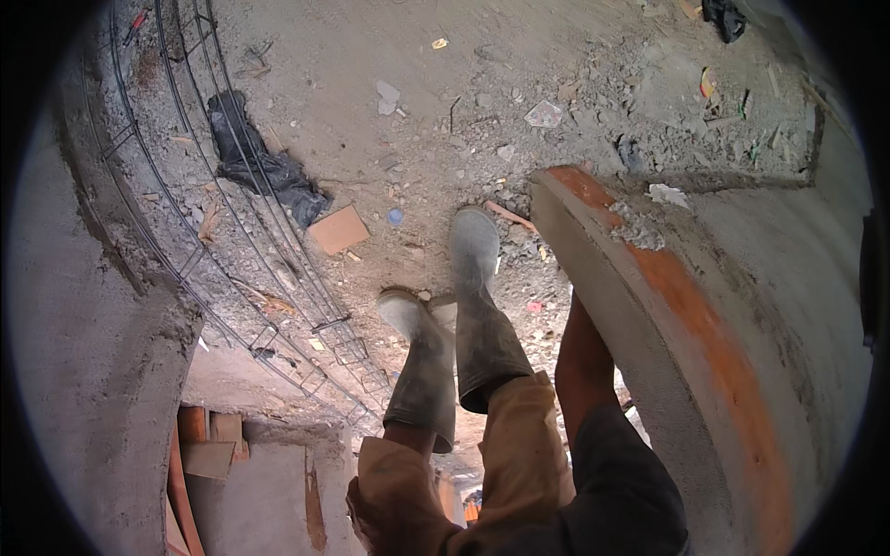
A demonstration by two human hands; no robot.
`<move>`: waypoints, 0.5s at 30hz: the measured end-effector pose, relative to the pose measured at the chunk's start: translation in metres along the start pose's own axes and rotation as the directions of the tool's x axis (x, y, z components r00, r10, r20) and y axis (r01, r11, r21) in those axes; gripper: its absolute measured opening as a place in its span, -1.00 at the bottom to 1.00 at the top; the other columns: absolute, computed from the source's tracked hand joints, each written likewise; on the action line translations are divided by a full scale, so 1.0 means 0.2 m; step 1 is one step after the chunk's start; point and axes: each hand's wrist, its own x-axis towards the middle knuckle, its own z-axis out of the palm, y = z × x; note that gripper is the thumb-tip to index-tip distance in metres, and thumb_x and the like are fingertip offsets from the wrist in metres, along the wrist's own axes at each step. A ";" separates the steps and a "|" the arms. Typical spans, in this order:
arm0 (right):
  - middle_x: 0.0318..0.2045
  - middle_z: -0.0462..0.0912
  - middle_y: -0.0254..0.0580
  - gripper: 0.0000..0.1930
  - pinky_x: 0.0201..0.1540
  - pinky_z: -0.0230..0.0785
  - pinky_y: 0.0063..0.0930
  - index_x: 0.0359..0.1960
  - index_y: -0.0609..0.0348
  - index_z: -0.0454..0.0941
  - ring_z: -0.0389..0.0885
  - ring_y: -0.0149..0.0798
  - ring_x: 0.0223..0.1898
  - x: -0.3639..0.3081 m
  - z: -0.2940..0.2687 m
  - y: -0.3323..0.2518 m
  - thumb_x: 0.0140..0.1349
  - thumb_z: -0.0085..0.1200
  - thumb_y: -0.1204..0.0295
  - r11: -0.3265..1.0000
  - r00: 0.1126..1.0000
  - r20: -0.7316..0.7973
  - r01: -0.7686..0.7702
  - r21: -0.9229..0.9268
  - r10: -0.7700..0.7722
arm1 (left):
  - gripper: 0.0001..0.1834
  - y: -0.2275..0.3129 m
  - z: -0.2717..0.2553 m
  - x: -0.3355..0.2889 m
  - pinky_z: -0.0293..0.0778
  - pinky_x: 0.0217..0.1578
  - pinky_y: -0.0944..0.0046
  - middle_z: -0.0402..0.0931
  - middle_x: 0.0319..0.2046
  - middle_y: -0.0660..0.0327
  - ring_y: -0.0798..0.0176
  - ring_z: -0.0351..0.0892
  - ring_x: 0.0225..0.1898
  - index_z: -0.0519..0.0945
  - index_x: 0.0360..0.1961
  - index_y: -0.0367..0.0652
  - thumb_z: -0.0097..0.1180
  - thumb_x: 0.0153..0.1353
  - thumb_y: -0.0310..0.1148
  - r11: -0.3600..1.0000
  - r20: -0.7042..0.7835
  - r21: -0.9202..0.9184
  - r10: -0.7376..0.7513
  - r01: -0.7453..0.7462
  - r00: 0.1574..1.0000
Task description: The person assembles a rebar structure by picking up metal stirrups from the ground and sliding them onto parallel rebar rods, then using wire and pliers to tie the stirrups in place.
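My right forearm (584, 361), below a dark sleeve (623, 477), reaches forward close against a curved plastered wall (630, 338). The wall's edge hides my right hand, so what it touches does not show. At the lower edge, what looks like my left hand (360, 514) is beside my left trouser leg (397, 482); its fingers cannot be made out. My legs wear tan trousers and dusty grey rubber boots (476, 255), planted on dirt ground, the right boot farther forward.
A long steel rebar cage (190, 259) lies along the left, with black plastic sheeting (255, 157) by it. A broken tile piece (339, 230) and rubble litter the ground. An orange brick strip (705, 334) runs along the wall top. Brick pieces (209, 459) sit lower left.
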 end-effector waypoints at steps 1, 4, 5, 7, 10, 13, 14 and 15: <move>0.15 0.47 0.09 -0.29 0.18 0.28 -0.13 0.16 0.26 0.42 0.43 0.06 0.17 0.00 -0.01 0.00 -0.05 0.33 0.20 1.000 1.000 0.004 -0.020 0.021 0.020 | -0.34 0.01 -0.05 0.03 0.38 0.07 -0.05 0.44 0.03 -0.05 -0.19 0.43 0.07 0.33 0.17 -0.17 0.20 0.13 -0.06 1.000 -0.014 0.009 0.029 -0.029 0.999; 0.14 0.48 0.08 -0.30 0.17 0.28 -0.14 0.15 0.26 0.43 0.43 0.05 0.16 -0.01 -0.02 0.06 -0.05 0.33 0.21 0.994 0.997 0.010 -0.080 0.081 0.079 | -0.37 0.03 -0.21 0.14 0.39 0.07 -0.04 0.45 0.02 -0.04 -0.18 0.43 0.07 0.35 0.16 -0.17 0.21 0.13 -0.10 0.991 -0.069 0.033 0.130 -0.128 0.989; 0.14 0.49 0.07 -0.30 0.17 0.28 -0.14 0.15 0.26 0.43 0.43 0.04 0.16 0.01 0.00 0.06 -0.06 0.34 0.21 0.990 0.996 0.018 -0.089 0.107 0.088 | -0.38 0.03 -0.26 0.18 0.39 0.07 -0.04 0.45 0.02 -0.04 -0.18 0.44 0.07 0.35 0.15 -0.17 0.22 0.13 -0.11 0.986 -0.094 0.035 0.167 -0.165 0.981; 0.14 0.49 0.07 -0.30 0.17 0.28 -0.15 0.14 0.26 0.44 0.44 0.04 0.16 0.01 0.03 0.05 -0.06 0.34 0.21 0.983 0.993 0.050 -0.111 0.147 0.104 | -0.39 0.02 -0.37 0.22 0.39 0.07 -0.03 0.46 0.01 -0.03 -0.18 0.44 0.07 0.36 0.14 -0.17 0.22 0.13 -0.14 0.976 -0.134 0.056 0.216 -0.210 0.967; 0.13 0.50 0.06 -0.31 0.17 0.28 -0.16 0.14 0.25 0.45 0.45 0.03 0.15 0.03 0.02 0.05 -0.07 0.35 0.21 0.969 0.989 0.061 -0.148 0.198 0.138 | -0.42 0.05 -0.47 0.28 0.39 0.06 -0.03 0.47 0.00 -0.02 -0.17 0.44 0.06 0.38 0.13 -0.18 0.23 0.13 -0.17 0.954 -0.167 0.080 0.299 -0.290 0.940; 0.12 0.51 0.05 -0.31 0.16 0.28 -0.17 0.13 0.25 0.46 0.45 0.02 0.14 0.04 -0.01 0.07 -0.07 0.35 0.22 0.948 0.979 0.093 -0.201 0.249 0.183 | -0.44 0.09 -0.55 0.34 0.40 0.06 -0.02 0.48 -0.01 -0.01 -0.17 0.45 0.06 0.39 0.12 -0.18 0.24 0.13 -0.21 0.940 -0.178 0.107 0.339 -0.324 0.924; 0.12 0.51 0.04 -0.31 0.16 0.28 -0.17 0.13 0.25 0.47 0.46 0.01 0.14 0.04 -0.04 0.05 -0.07 0.36 0.22 0.945 0.975 0.115 -0.213 0.249 0.190 | -0.45 0.07 -0.56 0.34 0.39 0.05 -0.04 0.47 -0.01 -0.02 -0.17 0.45 0.05 0.39 0.11 -0.17 0.22 0.14 -0.20 0.940 -0.164 0.111 0.337 -0.322 0.927; 0.12 0.51 0.04 -0.31 0.16 0.28 -0.17 0.12 0.25 0.47 0.46 0.01 0.14 0.01 -0.05 0.05 -0.08 0.36 0.22 0.941 0.970 0.139 -0.229 0.250 0.199 | -0.46 0.05 -0.59 0.33 0.38 0.05 -0.06 0.46 0.00 -0.03 -0.17 0.45 0.05 0.38 0.11 -0.16 0.19 0.15 -0.19 0.940 -0.152 0.125 0.334 -0.317 0.930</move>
